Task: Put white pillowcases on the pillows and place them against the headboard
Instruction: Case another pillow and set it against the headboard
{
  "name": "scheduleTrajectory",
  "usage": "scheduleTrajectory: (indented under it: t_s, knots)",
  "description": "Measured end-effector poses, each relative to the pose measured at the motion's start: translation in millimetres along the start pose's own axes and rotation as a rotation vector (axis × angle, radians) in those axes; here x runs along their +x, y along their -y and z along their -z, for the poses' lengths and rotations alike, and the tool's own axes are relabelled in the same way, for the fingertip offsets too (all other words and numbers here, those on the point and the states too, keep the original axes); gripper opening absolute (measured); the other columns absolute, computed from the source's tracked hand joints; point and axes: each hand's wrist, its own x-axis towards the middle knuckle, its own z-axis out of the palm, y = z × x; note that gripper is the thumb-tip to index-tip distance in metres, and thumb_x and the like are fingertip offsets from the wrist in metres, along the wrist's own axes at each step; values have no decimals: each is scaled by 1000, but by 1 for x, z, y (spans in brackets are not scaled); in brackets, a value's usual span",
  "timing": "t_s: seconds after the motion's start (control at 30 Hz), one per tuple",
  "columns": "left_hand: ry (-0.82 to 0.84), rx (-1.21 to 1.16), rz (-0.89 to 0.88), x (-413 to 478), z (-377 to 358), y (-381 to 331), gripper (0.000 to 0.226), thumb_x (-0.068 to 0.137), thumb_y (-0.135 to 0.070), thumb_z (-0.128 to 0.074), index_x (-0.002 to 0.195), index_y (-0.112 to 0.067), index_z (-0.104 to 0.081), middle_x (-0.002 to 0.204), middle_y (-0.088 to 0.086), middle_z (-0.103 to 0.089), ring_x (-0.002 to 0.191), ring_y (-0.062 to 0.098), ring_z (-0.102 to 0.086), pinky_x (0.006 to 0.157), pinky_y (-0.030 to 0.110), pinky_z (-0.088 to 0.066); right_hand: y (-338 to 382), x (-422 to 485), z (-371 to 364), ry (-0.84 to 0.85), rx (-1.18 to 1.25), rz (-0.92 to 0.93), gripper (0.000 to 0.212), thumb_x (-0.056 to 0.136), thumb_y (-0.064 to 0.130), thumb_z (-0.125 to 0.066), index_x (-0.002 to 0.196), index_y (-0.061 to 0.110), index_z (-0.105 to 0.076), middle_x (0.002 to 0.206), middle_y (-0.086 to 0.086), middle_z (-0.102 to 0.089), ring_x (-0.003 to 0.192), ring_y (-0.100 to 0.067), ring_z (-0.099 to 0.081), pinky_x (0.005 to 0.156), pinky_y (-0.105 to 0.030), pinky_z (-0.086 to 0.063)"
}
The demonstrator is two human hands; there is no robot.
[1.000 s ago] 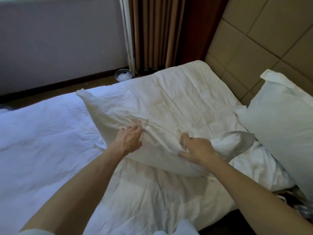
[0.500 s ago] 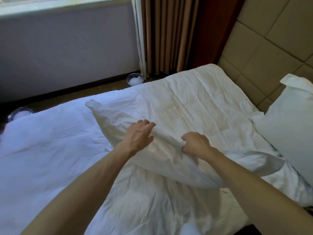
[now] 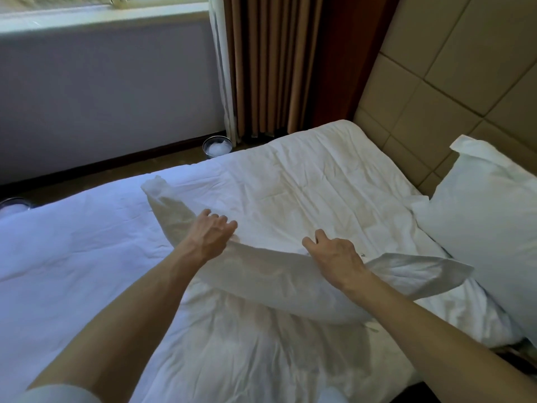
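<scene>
A white-cased pillow [image 3: 276,283] is held a little above the bed [image 3: 72,257], tilted so I see its near face and top edge. My left hand [image 3: 210,235] grips the top edge left of the middle, fingers curled over it. My right hand [image 3: 334,255] grips the same edge further right. The pillow's right corner [image 3: 421,271] sticks out past my right wrist. A second white-cased pillow [image 3: 479,222] leans upright against the tan padded headboard [image 3: 453,82] at the right.
A rumpled white quilt [image 3: 305,181] covers the bed's far side up to the headboard. Brown curtains [image 3: 270,62] hang behind it. A small metal bin [image 3: 217,147] stands on the floor by the wall, and another bin [image 3: 14,203] shows at the left edge.
The pillow has tipped from facing me to nearly flat, its top edge dropping lower. Both hands kept their hold on that edge. My view has lifted toward the window.
</scene>
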Motion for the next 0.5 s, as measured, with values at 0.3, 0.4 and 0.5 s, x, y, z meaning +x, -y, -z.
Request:
scheduleTrajectory:
  t_s: [0.3, 0.4, 0.5]
  knots:
    - [194, -91, 211, -38, -29, 18, 59, 87, -41, -52, 143, -29, -39, 132, 7, -55, 123, 27, -51, 109, 44, -30, 18, -13, -9, 163, -2, 56, 54, 37, -2, -82, 83, 15, -59, 67, -4, -49, 35, -21, -24, 39, -25, -23]
    - [156, -93, 219, -42, -30, 24, 51, 85, -36, -53, 134, -26, -46, 125, 7, -59, 118, 27, -53, 109, 45, -29, 19, -13, -10, 247, 10, 86, 43, 58, 18, -83, 94, 18, -58, 77, -3, -55, 47, -26, -53, 47, -27, -30]
    - [139, -91, 223, -44, -34, 31, 47, 85, -36, -54, 129, -22, -48, 121, 7, -61, 114, 28, -56, 108, 46, -30, 23, -9, -5, 275, 18, 100, 36, 86, 50, -57, 106, 20, -54, 94, -3, -59, 76, -27, -62, 59, -31, -36]
